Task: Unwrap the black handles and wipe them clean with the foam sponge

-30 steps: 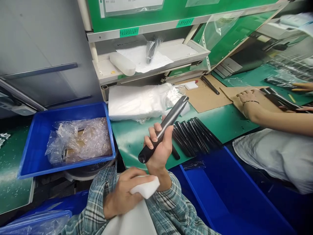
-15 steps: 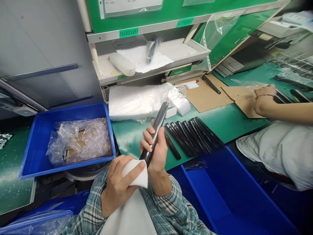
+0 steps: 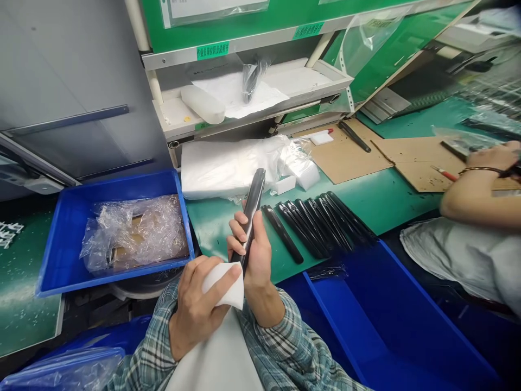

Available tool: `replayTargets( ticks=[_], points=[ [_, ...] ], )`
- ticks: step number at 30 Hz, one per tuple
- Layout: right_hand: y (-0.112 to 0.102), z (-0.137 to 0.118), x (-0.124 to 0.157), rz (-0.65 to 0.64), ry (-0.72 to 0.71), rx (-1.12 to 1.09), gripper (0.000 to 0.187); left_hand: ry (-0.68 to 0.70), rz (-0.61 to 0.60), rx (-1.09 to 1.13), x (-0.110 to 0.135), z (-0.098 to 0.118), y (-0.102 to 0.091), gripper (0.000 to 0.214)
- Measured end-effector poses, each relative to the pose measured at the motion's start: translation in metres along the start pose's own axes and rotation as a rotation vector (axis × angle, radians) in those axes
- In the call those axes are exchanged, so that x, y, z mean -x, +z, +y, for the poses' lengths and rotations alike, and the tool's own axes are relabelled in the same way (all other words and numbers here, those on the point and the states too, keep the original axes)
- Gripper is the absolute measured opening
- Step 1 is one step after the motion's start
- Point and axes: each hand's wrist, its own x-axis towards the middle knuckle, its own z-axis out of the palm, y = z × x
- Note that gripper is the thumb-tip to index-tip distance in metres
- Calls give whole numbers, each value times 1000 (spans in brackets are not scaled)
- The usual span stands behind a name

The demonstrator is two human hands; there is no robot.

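Observation:
My left hand [image 3: 193,307] is closed around a white foam pad [image 3: 226,285], index finger stretched over its top. The pad lies against the lower end of a long, glossy black part [image 3: 253,198]. My right hand [image 3: 257,252] has its fingers wrapped around that part, which points up and away at a tilt. Just to the right, a single black strip-like part [image 3: 283,233] lies on the green table [image 3: 215,233]. Beside it are several similar black parts [image 3: 325,225] in a slanted row. The lower end of the held part is hidden by the pad.
At left stands a blue bin [image 3: 49,260] with crumpled plastic film [image 3: 154,222]. Another blue bin [image 3: 391,326] is at lower right. Behind my hands lie a white bag [image 3: 228,165] and a white block [image 3: 284,185]. A co-worker's arm [image 3: 472,198] is at right, near cardboard [image 3: 411,157].
The black part in my right hand has turned more upright and shifted slightly left. The pad stays at its lower end. The co-worker's hand has moved right, uncovering a red-handled tool on the cardboard.

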Motion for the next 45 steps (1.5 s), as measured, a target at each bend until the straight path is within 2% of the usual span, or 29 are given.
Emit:
replayTargets(
  ticks=[4,8,11,13,17,19,22,24,26,30,35,41,45],
  points=[
    [-1,-1,-1,-25,-9,-3,32,-11,-3,10,0,0,2,45],
    [-2,-10,-3,-28,-20,-42,18,-23,-24,23,4,0,4,42],
    [-4,-20,-8,-41,13,-121,10,15,-66,124,8,-3,1,41],
    [-6,-25,-11,-40,47,-147,8,27,-43,200,9,-6,-2,42],
    [-11,-25,-15,-8,89,-190,8,-41,18,266,10,-9,-4,43],
    [-12,-22,-15,1,112,-229,17,-99,11,282,11,-9,-2,43],
    [-13,-19,-13,-15,142,-234,23,-175,2,269,13,-8,2,59],
    [-13,-17,-12,-35,145,-214,16,-180,9,245,14,-7,4,73],
    [-13,-15,-12,-43,142,-207,11,-162,8,231,12,-6,4,78],
    [-11,-12,-11,-30,147,-191,8,-93,-1,203,6,-3,1,66],
    [-4,-5,-8,40,119,-143,12,2,-18,-21,0,1,-2,42],
    [-7,2,-7,31,49,-32,24,11,-34,-43,0,-4,-1,41],
    [-8,9,-10,57,63,2,33,6,-51,-46,3,-9,-1,39]
  ],
)
